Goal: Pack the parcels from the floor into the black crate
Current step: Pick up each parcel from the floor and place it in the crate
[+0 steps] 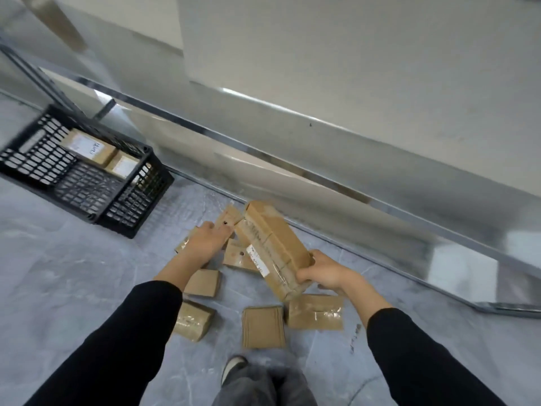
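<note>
A long brown cardboard parcel [270, 244] wrapped in clear tape is lifted at a tilt above the floor. My right hand [322, 272] grips its near end. My left hand [206, 243] reaches to its far left side with fingers stretched toward the box; whether it grips is unclear. Several smaller brown parcels [263, 326] lie scattered on the grey floor beneath and around my hands. The black crate [87, 186] stands on the floor at the left, with two labelled parcels [90, 146] inside.
A shiny metal-edged counter base [322, 171] runs diagonally behind the parcels, close to them. My shoe and trouser leg [248, 376] stand just below the pile. Bare grey floor lies between the pile and the crate.
</note>
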